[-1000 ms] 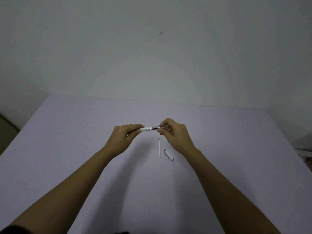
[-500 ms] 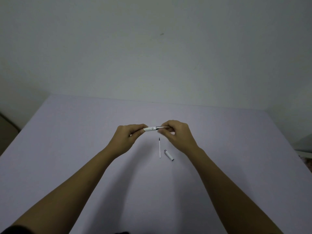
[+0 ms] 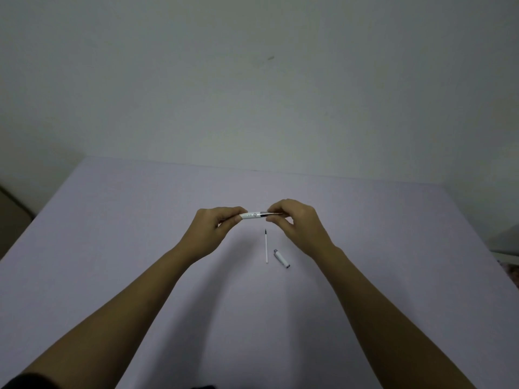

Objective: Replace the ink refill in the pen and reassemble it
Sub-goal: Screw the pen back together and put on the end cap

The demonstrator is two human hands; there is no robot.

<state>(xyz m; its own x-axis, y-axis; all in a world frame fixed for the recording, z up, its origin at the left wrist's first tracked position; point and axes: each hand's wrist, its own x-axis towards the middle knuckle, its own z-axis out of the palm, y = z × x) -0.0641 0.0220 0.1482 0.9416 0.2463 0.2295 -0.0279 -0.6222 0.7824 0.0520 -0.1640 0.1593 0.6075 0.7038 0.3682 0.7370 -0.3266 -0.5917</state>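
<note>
I hold a white pen barrel (image 3: 252,215) level above the table, its left end pinched in my left hand (image 3: 214,224). A dark metal collar and a thin refill (image 3: 271,213) stick out of its right end, and the fingertips of my right hand (image 3: 295,220) are closed on that refill. A second thin white refill (image 3: 266,246) with a dark tip lies on the table just below the hands. A short white pen cap piece (image 3: 281,258) lies right of it, slanted.
The table (image 3: 112,248) is covered in pale lilac and runs to a plain wall at the back. A dark object sits off the left edge (image 3: 11,209), and something pale lies past the right edge (image 3: 505,248).
Both hands shifted slightly; my right hand's fingers have re-gripped the part sticking out of the barrel. The refill and cap piece on the table have not moved.
</note>
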